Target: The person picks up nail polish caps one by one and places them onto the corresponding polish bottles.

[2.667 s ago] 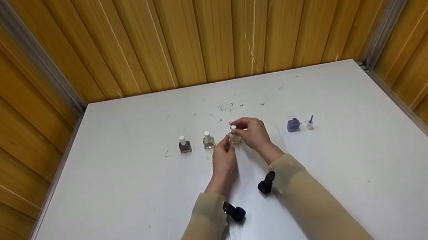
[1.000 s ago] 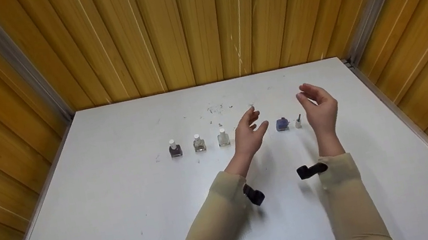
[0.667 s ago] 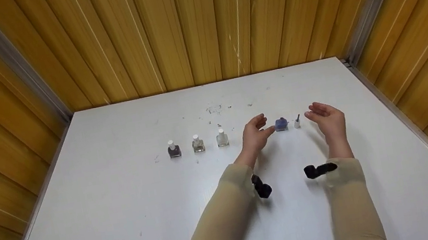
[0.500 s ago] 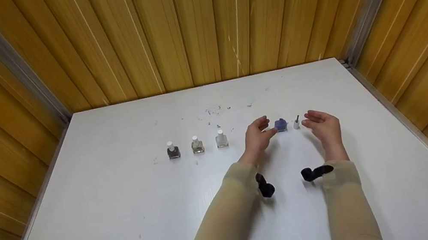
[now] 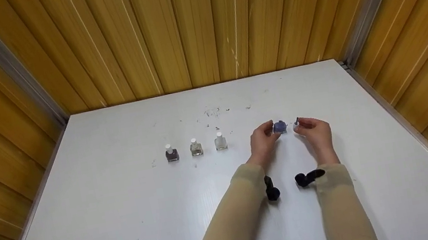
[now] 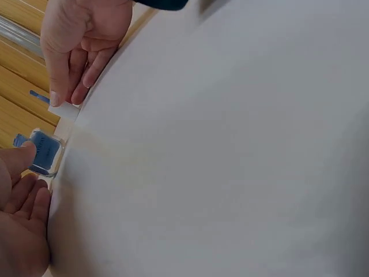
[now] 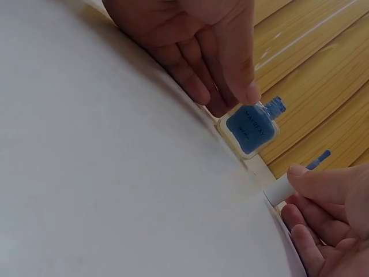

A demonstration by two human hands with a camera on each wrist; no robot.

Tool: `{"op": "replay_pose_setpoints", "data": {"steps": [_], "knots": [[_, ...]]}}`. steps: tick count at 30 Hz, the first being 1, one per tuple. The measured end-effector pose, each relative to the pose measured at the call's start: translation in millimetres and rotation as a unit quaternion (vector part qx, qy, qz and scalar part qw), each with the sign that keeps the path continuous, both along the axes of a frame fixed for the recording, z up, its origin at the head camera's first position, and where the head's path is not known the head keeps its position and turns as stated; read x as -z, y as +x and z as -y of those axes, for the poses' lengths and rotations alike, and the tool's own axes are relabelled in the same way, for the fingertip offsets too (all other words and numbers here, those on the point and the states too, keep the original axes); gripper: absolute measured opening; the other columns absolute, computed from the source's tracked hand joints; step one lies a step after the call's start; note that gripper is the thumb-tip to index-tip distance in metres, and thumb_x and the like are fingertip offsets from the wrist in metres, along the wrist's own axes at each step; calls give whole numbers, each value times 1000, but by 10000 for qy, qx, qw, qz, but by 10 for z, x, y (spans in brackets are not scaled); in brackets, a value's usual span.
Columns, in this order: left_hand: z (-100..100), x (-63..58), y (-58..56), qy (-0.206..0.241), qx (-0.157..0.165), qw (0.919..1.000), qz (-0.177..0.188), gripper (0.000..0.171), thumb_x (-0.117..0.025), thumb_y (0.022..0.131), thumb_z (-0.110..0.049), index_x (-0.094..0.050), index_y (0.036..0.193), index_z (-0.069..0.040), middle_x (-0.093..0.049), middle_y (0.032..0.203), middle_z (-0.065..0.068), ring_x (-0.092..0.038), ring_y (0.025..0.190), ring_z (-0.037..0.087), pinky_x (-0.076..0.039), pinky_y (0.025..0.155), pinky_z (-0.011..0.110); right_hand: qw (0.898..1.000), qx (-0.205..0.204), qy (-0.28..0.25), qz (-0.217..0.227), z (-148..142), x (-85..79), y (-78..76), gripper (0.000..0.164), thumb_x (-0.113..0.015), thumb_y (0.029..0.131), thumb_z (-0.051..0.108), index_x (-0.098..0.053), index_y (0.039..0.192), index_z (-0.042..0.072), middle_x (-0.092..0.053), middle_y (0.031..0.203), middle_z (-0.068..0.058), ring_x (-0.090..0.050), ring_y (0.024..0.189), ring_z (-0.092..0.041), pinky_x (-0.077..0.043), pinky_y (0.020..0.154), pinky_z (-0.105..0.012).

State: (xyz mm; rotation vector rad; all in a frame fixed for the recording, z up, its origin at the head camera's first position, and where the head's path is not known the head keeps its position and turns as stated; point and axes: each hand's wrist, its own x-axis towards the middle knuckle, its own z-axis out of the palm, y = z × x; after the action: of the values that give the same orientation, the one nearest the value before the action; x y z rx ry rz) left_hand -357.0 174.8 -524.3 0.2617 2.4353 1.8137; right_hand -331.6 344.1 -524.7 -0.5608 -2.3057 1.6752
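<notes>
An uncapped nail polish bottle with blue-purple polish stands upright on the table, its threaded neck bare in the right wrist view. My left hand holds it from the left, the thumb on its front and the fingers behind. Just right of it, the white brush cap stands on its closed end, its blue-coated brush pointing up. My right hand pinches this cap between thumb and fingers from the right. In the left wrist view, the blue bottle and the cap are a short gap apart.
Three capped polish bottles stand in a row to the left: a dark one, a clear one with a greenish tint and a whitish one. Small dark flecks mark the white table. Yellow wood-look panels surround it.
Both hands left the whitish bottle and moved right. The left hand came up to the blue bottle and took hold of it; the right hand closed in leftward and pinched the brush cap.
</notes>
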Motion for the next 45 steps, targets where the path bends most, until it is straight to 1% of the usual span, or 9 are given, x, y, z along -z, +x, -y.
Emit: {"op": "replay_pose_setpoints", "data": {"steps": [5, 9, 15, 19, 23, 30, 33, 42, 45], "knots": [[-56, -30, -7, -169, -127, 9998, -47, 44, -72, 94, -3, -65, 137, -4, -70, 134, 11, -64, 129, 23, -49, 113, 32, 10000, -28, 58, -14, 22, -6, 9, 41, -74, 92, 5, -66, 132, -3, -67, 133, -26, -62, 90, 1, -51, 76, -5], [-92, -52, -6, -326, -246, 9992, -49, 42, -71, 94, -2, -65, 136, -5, -71, 133, 10, -64, 129, 22, -48, 114, 31, 9999, 14, -111, -97, 37, -2, 6, 40, -74, 91, 3, -68, 130, -3, -68, 130, -25, -62, 90, 0, -54, 77, -7], [-107, -49, 8, -823, -310, 9953, -411, 39, -71, 95, -4, -67, 134, -4, -71, 131, 12, -65, 126, 23, -50, 111, 29, 9993, 41, 125, -343, 61, 37, 9, 38, -75, 90, 3, -69, 127, -6, -70, 125, -26, -59, 87, 3, -52, 75, -6], [-120, -35, 8, -936, -389, 9937, -484, 33, -71, 94, -4, -71, 128, -4, -74, 126, 11, -68, 122, 22, -52, 107, 28, 9992, 53, 120, -378, 68, 44, 16, 37, -75, 90, 3, -69, 126, -6, -70, 123, -25, -60, 87, 1, -52, 75, -6], [-131, -26, 8, -903, -434, 9940, -448, 28, -70, 95, -2, -72, 122, -5, -74, 121, 9, -69, 118, 21, -53, 104, 29, 9995, 51, 44, -308, 67, 42, 21, 38, -74, 91, 3, -69, 127, -4, -70, 124, -24, -61, 90, -2, -53, 76, -7], [-100, -6, 5, -472, -377, 9981, -93, 26, -67, 97, -1, -71, 122, -6, -73, 121, 7, -67, 117, 18, -53, 106, 31, 9996, 11, 191, -189, 54, 41, 22, 36, -73, 93, 8, -69, 128, -2, -69, 128, -24, -64, 100, -12, -51, 77, -7], [-81, 7, 1, -343, -351, 9988, -58, 24, -68, 97, -3, -71, 121, -7, -73, 120, 7, -67, 115, 17, -53, 105, 32, 9995, 19, 214, -213, 48, 50, 20, 36, -73, 93, 8, -70, 127, -2, -69, 127, -24, -64, 98, -10, -51, 77, -7], [24, 26, 54, -94, -151, 9992, -346, 21, -67, 99, -8, -67, 120, -6, -73, 119, 9, -67, 112, 18, -54, 102, 31, 9992, 64, 327, -200, 30, 55, 18, 34, -73, 94, 10, -71, 125, -2, -70, 125, -23, -63, 96, -7, -50, 77, -7], [88, 30, 70, -51, -60, 9993, -359, 21, -65, 101, -10, -65, 121, -7, -71, 122, 9, -68, 115, 18, -54, 103, 30, 9992, 56, 371, -104, 26, 43, 21, 35, -73, 94, 12, -70, 125, -2, -70, 125, -22, -63, 99, -11, -49, 77, -8]]}}
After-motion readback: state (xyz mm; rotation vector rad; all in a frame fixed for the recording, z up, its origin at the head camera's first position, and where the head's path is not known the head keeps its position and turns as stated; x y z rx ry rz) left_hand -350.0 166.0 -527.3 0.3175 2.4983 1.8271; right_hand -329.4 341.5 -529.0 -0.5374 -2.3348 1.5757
